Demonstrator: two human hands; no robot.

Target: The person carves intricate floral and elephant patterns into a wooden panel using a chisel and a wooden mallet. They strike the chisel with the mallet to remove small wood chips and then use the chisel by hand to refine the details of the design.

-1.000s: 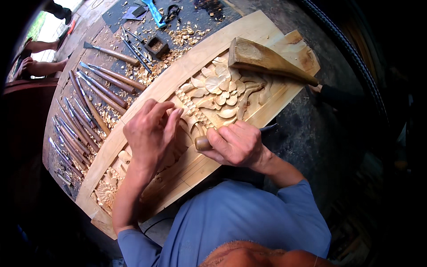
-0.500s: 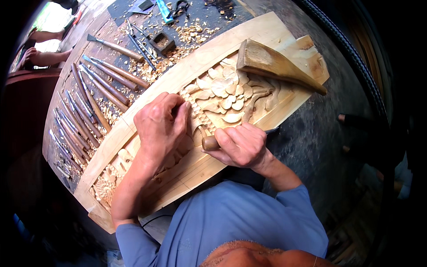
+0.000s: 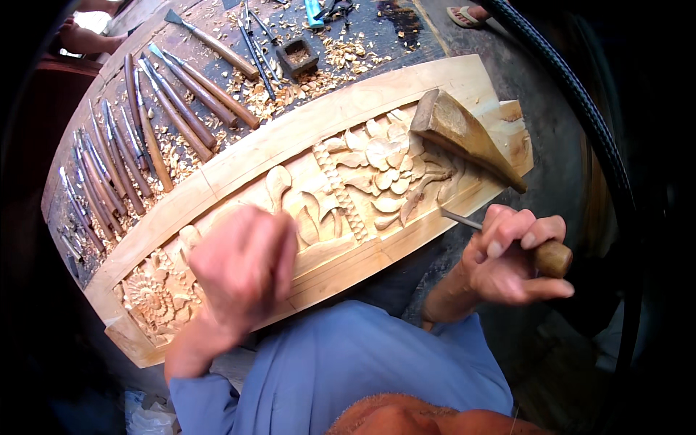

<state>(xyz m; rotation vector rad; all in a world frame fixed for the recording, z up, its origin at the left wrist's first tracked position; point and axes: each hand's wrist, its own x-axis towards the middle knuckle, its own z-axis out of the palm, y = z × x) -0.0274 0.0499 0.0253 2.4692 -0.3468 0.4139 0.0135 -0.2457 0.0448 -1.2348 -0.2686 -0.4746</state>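
Note:
A long carved wooden panel [image 3: 442, 78] lies slantwise before me, with flowers, leaves and a beaded strip in relief. Beyond its near right edge, my right hand [image 3: 511, 250] is raised and wrapped round a chisel [image 3: 553, 259]. Its round wooden handle end sticks out past the fingers, and its thin metal shaft points left toward the panel. My left hand [image 3: 243, 264] hovers over the left half of the panel, blurred, its fingers curled in; whether anything is inside them is hidden. A wooden mallet [image 3: 457, 130] rests across the carving at the right end.
Several wooden-handled chisels [image 3: 192, 98] lie in a row on the dark table beyond the panel. Wood shavings [image 3: 348, 58] surround a small dark square box [image 3: 297, 58]. A thick braided cable [image 3: 573, 87] hangs at the right. Other people's feet [image 3: 471, 14] show at the far edge.
My right hand has moved right, off the panel, bringing the chisel with it and turning it. My left hand has drawn back from the beaded strip toward me. The view has shifted slightly.

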